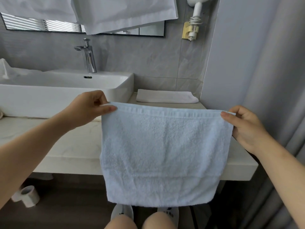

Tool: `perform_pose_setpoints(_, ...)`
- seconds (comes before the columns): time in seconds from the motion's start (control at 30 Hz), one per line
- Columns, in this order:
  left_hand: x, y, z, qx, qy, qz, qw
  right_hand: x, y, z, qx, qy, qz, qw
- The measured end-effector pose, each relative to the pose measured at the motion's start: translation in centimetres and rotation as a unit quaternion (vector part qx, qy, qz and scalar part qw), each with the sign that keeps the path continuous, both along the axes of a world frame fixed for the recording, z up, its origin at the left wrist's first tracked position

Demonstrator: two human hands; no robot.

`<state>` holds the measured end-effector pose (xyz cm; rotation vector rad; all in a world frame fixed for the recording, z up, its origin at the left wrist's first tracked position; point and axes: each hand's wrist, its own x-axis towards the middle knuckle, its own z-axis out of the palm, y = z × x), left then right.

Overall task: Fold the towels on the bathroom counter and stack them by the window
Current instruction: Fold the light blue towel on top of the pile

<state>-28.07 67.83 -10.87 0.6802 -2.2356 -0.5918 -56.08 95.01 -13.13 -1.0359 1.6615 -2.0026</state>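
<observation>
A light blue towel (165,151) hangs doubled over in the air in front of the counter (74,146), its lower edge below the counter's front. My left hand (89,108) pinches its top left corner. My right hand (244,128) pinches the top right corner, so the top edge is stretched level between them. A folded white towel (166,96) lies flat on the counter at the back right, against the wall and beside the sink.
A white sink (66,90) with a chrome tap (89,57) takes up the counter's left. Crumpled white cloth (6,70) lies at the far left. A hair dryer (194,17) hangs on the wall. Toilet paper rolls (28,195) stand on the floor.
</observation>
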Motion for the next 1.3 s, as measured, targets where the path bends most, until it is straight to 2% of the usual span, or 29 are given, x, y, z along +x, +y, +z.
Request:
perform_pose_setpoints(0.17,1.3,0.4,0.6,0.080,0.069,-0.065,0.992,0.6,0.8,0.8,-0.032,-0.013,0.023,0.999)
perform_pose_setpoints(0.23,1.4,0.2,0.3,0.069,0.037,-0.050,0.996,0.9,0.6,1.0,-0.002,0.017,0.009,1.000)
perform_pose_setpoints(0.37,0.8,0.0,0.0,0.047,0.053,-0.036,0.997,0.9,-0.1,1.1,0.040,0.064,-0.057,0.996)
perform_pose_setpoints(0.43,0.8,0.1,0.1,0.014,-0.002,-0.026,1.000,0.6,-0.2,1.2,0.095,0.141,-0.090,0.981)
perform_pose_setpoints(0.53,0.7,0.0,0.4,-0.146,-0.138,0.039,0.979,0.4,-0.1,1.7,0.212,0.281,-0.129,0.927)
perform_pose_setpoints(0.57,0.6,0.1,0.5,-0.190,-0.158,0.054,0.968,0.4,-0.2,2.0,0.240,0.314,-0.143,0.907)
perform_pose_setpoints(0.63,0.3,0.5,1.2,-0.227,-0.139,0.091,0.960,0.2,-0.3,2.8,0.255,0.362,-0.183,0.878)
perform_pose_setpoints(0.7,-0.3,1.2,1.6,-0.224,-0.091,0.149,0.959,0.1,-0.7,3.2,0.230,0.362,-0.232,0.873)
perform_pose_setpoints(0.77,-1.8,1.3,2.0,-0.168,-0.076,0.193,0.964,-0.2,-2.2,3.3,0.208,0.312,-0.257,0.891)
perform_pose_setpoints(0.8,-2.7,1.0,2.0,-0.109,-0.052,0.188,0.975,-0.5,-3.3,3.4,0.199,0.269,-0.257,0.907)
perform_pose_setpoints(0.87,-3.9,1.3,2.3,0.094,0.042,0.128,0.986,-0.1,-4.2,3.7,0.165,0.156,-0.231,0.946)
perform_pose_setpoints(0.93,-4.6,1.5,2.9,0.283,0.134,0.074,0.947,0.2,-4.5,4.5,0.129,0.035,-0.189,0.973)
perform_pose_setpoints(0.97,-4.9,1.6,3.1,0.334,0.153,0.049,0.929,0.2,-4.6,4.8,0.116,-0.008,-0.166,0.979)
perform_pose_setpoints(1.13,-7.1,0.7,2.3,0.478,0.215,-0.028,0.851,-0.8,-6.2,4.0,0.090,-0.109,-0.107,0.984)
perform_pose_setpoints(1.3,-9.9,-1.0,-0.4,0.517,0.241,-0.015,0.821,-3.0,-8.6,1.8,0.082,-0.182,-0.095,0.975)
